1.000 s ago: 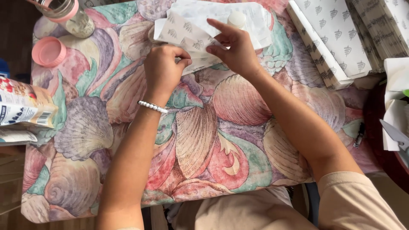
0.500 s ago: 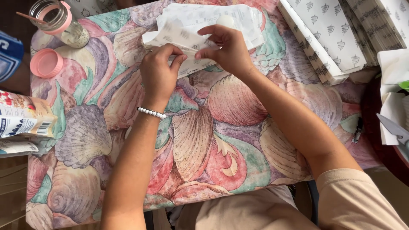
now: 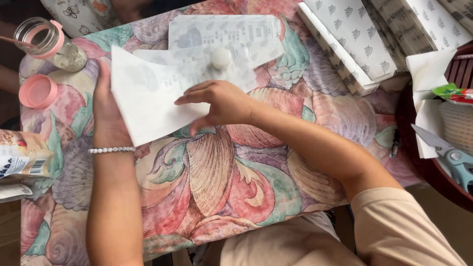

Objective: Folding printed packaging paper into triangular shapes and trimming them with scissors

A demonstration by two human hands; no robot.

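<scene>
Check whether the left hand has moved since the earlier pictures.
Yes. The left hand has slid left, away from the right hand and toward the pink round plastic lid, and now lies under the white paper sheet.

White paper (image 3: 148,103), shell-patterned pastel cloth (image 3: 217,187)

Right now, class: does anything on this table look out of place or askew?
Nothing spilled or damaged. The glass jar stands open, its pink lid lying apart beside it. The white paper sheet lies skewed under both hands, and scissors rest by the table's right edge.
</scene>
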